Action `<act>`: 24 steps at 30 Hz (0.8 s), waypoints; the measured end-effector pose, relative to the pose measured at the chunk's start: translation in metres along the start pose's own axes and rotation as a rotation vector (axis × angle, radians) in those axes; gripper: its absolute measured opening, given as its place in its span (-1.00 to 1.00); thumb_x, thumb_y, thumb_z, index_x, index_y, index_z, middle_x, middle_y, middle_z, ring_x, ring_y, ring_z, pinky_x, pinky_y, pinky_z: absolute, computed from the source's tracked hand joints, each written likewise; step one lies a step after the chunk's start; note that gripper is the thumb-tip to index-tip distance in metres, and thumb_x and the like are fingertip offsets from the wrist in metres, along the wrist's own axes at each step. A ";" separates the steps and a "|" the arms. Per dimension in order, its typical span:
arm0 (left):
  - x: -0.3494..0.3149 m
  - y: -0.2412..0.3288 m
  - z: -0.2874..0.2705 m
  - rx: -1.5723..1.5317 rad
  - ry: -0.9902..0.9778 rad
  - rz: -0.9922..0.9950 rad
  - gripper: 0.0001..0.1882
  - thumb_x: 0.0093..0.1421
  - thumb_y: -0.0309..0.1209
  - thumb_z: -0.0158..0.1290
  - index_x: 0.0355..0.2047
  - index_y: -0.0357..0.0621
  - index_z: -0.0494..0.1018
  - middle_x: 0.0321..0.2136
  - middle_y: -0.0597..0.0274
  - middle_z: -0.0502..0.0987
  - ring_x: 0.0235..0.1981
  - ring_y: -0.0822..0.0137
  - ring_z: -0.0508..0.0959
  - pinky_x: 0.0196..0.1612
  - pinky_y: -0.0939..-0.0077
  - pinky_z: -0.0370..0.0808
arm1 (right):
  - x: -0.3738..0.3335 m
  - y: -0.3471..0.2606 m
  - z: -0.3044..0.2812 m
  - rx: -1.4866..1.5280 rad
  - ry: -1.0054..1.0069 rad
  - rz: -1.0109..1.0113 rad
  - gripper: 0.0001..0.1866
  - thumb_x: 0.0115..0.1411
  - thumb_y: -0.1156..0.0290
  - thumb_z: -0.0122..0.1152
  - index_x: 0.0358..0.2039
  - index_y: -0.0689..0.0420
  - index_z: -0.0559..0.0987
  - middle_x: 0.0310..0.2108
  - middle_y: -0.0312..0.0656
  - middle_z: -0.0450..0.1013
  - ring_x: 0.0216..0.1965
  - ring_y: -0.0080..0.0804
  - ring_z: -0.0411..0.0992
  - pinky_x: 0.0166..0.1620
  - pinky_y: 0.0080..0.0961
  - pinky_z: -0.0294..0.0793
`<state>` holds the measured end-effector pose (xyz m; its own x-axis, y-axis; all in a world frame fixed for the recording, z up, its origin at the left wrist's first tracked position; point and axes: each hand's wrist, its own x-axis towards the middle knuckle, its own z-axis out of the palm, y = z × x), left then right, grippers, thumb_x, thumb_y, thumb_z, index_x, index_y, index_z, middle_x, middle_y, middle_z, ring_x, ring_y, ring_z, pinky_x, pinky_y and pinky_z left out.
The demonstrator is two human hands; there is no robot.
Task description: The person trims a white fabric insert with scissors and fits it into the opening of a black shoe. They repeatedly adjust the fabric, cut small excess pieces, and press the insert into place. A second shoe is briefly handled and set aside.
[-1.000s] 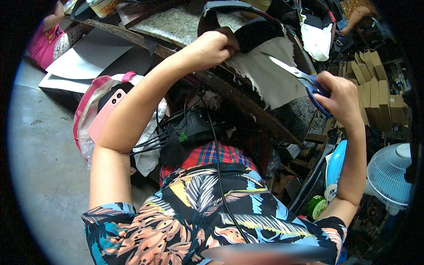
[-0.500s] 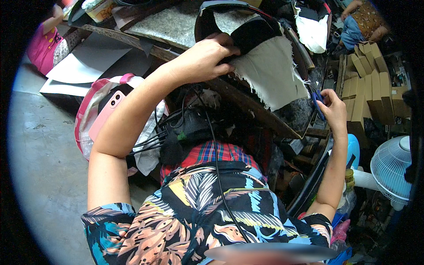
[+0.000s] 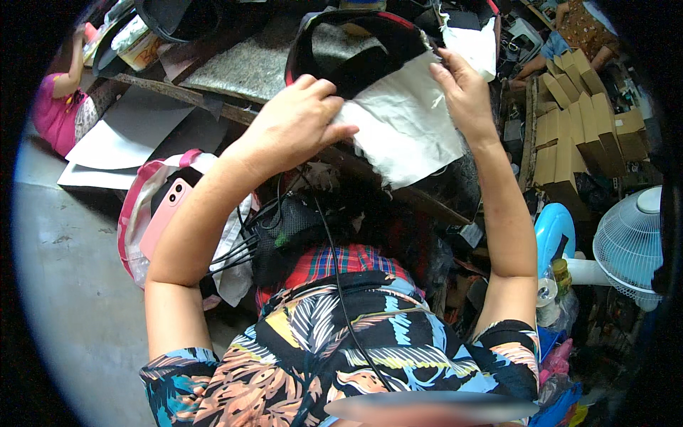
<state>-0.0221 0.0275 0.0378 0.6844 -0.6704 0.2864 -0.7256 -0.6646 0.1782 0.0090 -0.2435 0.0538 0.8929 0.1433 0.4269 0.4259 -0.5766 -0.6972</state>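
A white cloth with frayed edges hangs from a curved black band with red edging, above the worktable. My left hand is closed at the left side of the piece, its fingers curled around the edge and partly hidden. My right hand pinches the upper right edge of the cloth, where it meets the band, with thumb and fingers. No scissors can be made out in either hand. A similar black and white piece lies just beyond my right hand.
A speckled worktable spans the far side. A pink phone sits in a pink-rimmed bag at left. Cardboard boxes and a fan stand at right. A person in pink is at far left; another person's arm shows at top right.
My right hand has left the blue-handled scissors at the right and moved up and left onto the cloth's edge. The piece has shifted left, its white cloth turned more toward me.
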 end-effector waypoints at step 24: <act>0.031 0.078 -0.012 -0.345 0.121 0.345 -0.61 0.12 -0.32 0.21 -0.07 -0.22 0.46 -0.04 -0.01 0.46 -0.06 0.03 0.52 0.01 0.23 0.48 | -0.015 0.021 0.039 0.383 0.016 0.079 -0.52 0.40 0.19 -0.02 0.21 0.22 0.38 0.02 -0.15 0.41 -0.03 -0.46 0.36 0.04 -0.53 0.36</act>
<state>-0.0582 -0.0414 0.0722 0.4022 -0.7753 0.4870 -0.9034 -0.2496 0.3487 0.0099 -0.2266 0.0105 0.9241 0.0962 0.3700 0.3822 -0.2431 -0.8915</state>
